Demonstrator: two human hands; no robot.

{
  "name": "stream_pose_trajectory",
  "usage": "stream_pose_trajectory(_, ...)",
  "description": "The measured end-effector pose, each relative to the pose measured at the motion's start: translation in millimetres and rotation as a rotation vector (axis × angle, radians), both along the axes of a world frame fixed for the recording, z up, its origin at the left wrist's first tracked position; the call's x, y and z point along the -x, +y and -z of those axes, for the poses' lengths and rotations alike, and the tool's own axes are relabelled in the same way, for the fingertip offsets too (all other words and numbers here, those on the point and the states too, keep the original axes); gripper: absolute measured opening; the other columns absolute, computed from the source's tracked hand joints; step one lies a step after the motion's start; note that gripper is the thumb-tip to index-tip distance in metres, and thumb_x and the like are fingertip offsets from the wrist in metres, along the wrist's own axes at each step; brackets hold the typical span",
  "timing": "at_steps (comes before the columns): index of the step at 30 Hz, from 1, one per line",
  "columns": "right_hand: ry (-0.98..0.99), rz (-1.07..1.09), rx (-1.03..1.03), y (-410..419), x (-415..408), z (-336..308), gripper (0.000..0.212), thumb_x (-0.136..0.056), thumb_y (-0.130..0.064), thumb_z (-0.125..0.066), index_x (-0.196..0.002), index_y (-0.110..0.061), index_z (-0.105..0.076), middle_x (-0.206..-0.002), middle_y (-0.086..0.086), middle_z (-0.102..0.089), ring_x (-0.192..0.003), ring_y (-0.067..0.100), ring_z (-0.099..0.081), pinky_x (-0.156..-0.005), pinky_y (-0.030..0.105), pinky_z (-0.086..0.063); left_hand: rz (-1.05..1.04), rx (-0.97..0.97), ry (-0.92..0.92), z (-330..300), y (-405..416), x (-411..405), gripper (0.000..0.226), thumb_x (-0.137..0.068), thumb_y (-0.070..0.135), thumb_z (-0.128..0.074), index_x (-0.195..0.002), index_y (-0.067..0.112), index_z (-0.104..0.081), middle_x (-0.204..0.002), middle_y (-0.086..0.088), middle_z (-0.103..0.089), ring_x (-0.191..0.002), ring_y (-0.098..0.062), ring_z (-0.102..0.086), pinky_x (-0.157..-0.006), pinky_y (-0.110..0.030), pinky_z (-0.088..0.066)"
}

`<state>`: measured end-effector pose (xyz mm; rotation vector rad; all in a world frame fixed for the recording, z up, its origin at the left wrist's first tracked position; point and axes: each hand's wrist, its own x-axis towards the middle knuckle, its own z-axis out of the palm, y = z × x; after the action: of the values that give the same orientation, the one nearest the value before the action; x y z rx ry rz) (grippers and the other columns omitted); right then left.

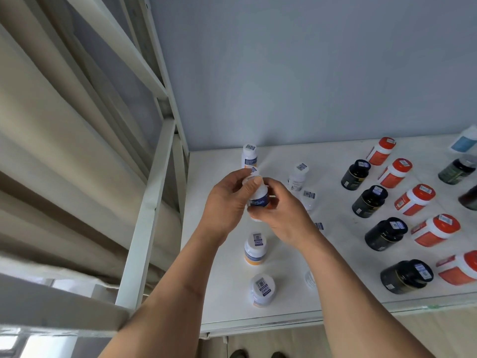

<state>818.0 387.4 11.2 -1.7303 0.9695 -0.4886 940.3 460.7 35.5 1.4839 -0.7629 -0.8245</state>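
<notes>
Currently L hand (227, 202) pinches cap end of white bottle (260, 198), prob.; R hand (284, 215) wraps its base, fingers curled.

I log this as a makeshift stockroom: barcode-stickered white bottles (255, 250), black jars (370, 201) and orange-capped bottles (415, 200) stand in sorted rows on a white table (340, 156), bare wall (309, 73) behind, curtained metal frame (147, 210) alongside.

Bare table (333, 174) strip lies open between white bottles (298, 177) and black bottles (370, 201); at left a metal post (147, 215) blocks
</notes>
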Motion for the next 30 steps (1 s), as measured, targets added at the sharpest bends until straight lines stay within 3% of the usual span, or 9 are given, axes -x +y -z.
stream_pose_trajectory(3,0.07,0.014,-0.014,-9,-6,15,0.054,-0.073,-0.028,-0.078,-0.122,-0.03,-0.054,-0.1,-0.013,-0.07,-0.096,0.011,-0.067,-0.094,0.041,-0.053,-0.11,-0.107,-0.381,18,-5,-1,0.024,-0.097,0.043,-0.057,-0.107,0.025,-0.069,-0.101,0.01,-0.071,-0.093,-0.004,-0.064,-0.073,-0.014,-0.045)
stream_pose_trajectory(6,0.153,0.003,-0.025,-19,-12,35,0.055,-0.069,-0.029,-0.078,-0.118,-0.026,-0.052,-0.102,-0.011,-0.068,-0.097,0.015,-0.065,-0.093,0.044,-0.053,-0.223,-0.22,-0.738,40,-7,-7,0.031,-0.098,0.04,-0.055,-0.118,0.02,-0.068,-0.12,0.003,-0.068,-0.108,-0.016,-0.063,-0.083,-0.024,-0.047)
stream_pose_trajectory(10,0.228,-0.045,-0.023,-26,-20,56,0.053,-0.072,-0.026,-0.081,-0.113,-0.027,-0.047,-0.106,-0.006,-0.067,-0.1,0.021,-0.064,-0.092,0.043,-0.051,-0.23,-0.285,-1.063,68,-11,-17,0.026,-0.094,0.03,-0.063,-0.11,0.012,-0.072,-0.113,-0.006,-0.072,-0.1,-0.029,-0.067,-0.08,-0.035,-0.054)
stream_pose_trajectory(13,0.263,-0.085,-0.021,-27,-24,65,0.054,-0.078,-0.022,-0.08,-0.117,-0.026,-0.042,-0.112,-0.002,-0.066,-0.104,0.023,-0.063,-0.093,0.041,-0.049,-0.249,-0.312,-1.07,78,-12,-21,0.022,-0.092,0.026,-0.066,-0.104,0.01,-0.073,-0.106,-0.008,-0.073,-0.094,-0.031,-0.068,-0.075,-0.035,-0.054)
stream_pose_trajectory(18,0.268,-0.125,-0.041,-30,-25,70,0.063,-0.077,-0.025,-0.081,-0.125,-0.031,-0.04,-0.118,-0.008,-0.063,-0.108,0.018,-0.062,-0.098,0.039,-0.049,-0.296,-0.317,-0.981,77,-15,-22,0.023,-0.093,0.028,-0.064,-0.106,0.012,-0.074,-0.111,-0.005,-0.073,-0.099,-0.027,-0.068,-0.076,-0.032,-0.053)
stream_pose_trajectory(21,0.238,-0.153,-0.08,-40,-24,50,0.072,-0.079,-0.018,-0.079,-0.137,-0.029,-0.037,-0.125,-0.011,-0.052,-0.112,0.013,-0.055,-0.095,0.027,-0.043,-0.304,-0.335,-0.916,74,-19,-24,0.027,-0.096,0.033,-0.06,-0.112,0.015,-0.072,-0.117,-0.001,-0.07,-0.105,-0.023,-0.065,-0.08,-0.031,-0.051)
stream_pose_trajectory(25,0.15,-0.025,-0.083,-71,-35,17,0.053,-0.086,-0.022,-0.071,-0.132,-0.022,-0.044,-0.119,-0.006,-0.052,-0.113,0.017,-0.053,-0.088,0.028,-0.037,-0.332,-0.32,-0.827,64,-25,-27,0.03,-0.097,0.035,-0.057,-0.117,0.017,-0.07,-0.122,0.001,-0.068,-0.11,-0.02,-0.063,-0.086,-0.032,-0.051)
stream_pose_trajectory(30,0.252,-0.084,-0.106,-94,-61,19,0.06,-0.085,-0.018,-0.074,-0.137,-0.019,-0.043,-0.108,-0.005,-0.052,-0.101,0.017,-0.053,-0.083,0.027,-0.037,-0.36,-0.327,-0.675,55,-34,-31,0.031,-0.098,0.037,-0.056,-0.12,0.018,-0.068,-0.125,0.003,-0.067,-0.111,-0.017,-0.063,-0.087,-0.024,-0.046)
